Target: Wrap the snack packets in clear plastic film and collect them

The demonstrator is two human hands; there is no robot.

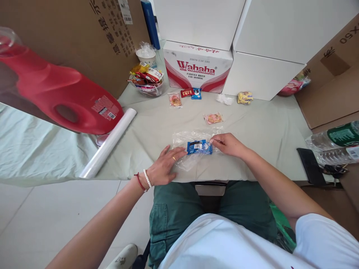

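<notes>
A small blue snack packet (199,147) with a white barcode label lies on a crumpled sheet of clear cling film (183,162) near the table's front edge. My left hand (168,164) rests flat with fingers stretched out, its fingertips touching the packet's left end and the film. At the packet's right end, my right hand (228,144) is closed in a pinch on the film; the exact grip is partly hidden. Just beyond the film lies a pink wrapped snack (213,118).
Farther back lie a wrapped biscuit (175,100), red packet (187,92), blue packet (196,93), yellow packet (245,98) and crumpled film (224,99). A snack bowl (153,90), white film roll (109,144) and red jug (70,93) stand left; phone (310,166) and bottles (336,155) right; Wahaha box (198,69) behind.
</notes>
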